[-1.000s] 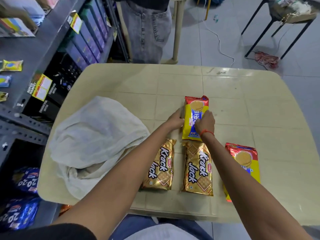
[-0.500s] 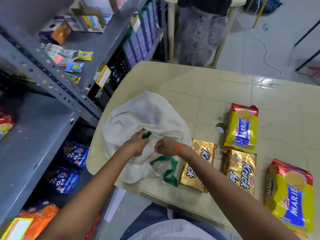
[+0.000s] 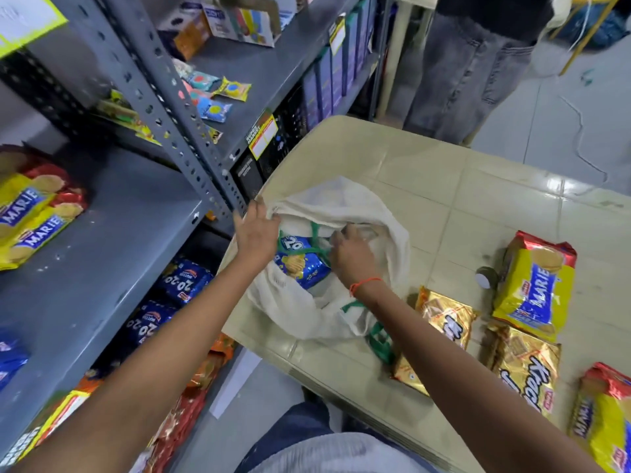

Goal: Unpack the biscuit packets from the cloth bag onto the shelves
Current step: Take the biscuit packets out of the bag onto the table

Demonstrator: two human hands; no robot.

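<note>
On the beige table (image 3: 444,206) there is one white cloth bag (image 3: 341,206), and inside its opening one blue 20-20 biscuit packet (image 3: 300,264) is visible. Also on the table are two yellow Marie packets, one upper (image 3: 536,288) and one at the lower right edge (image 3: 604,425), and two gold Krack Jack packets, one partly behind the forearm (image 3: 447,319) and one more to the right (image 3: 526,373). One small round object (image 3: 486,277) lies beside the upper Marie packet. On the grey shelf (image 3: 112,254) at the left are two Marie packets (image 3: 30,216). On the lower shelf at least two blue 20-20 packets (image 3: 186,279) can be counted; more may be hidden. Two hands are at the bag, the left hand (image 3: 256,233) and the right hand (image 3: 351,256).
</note>
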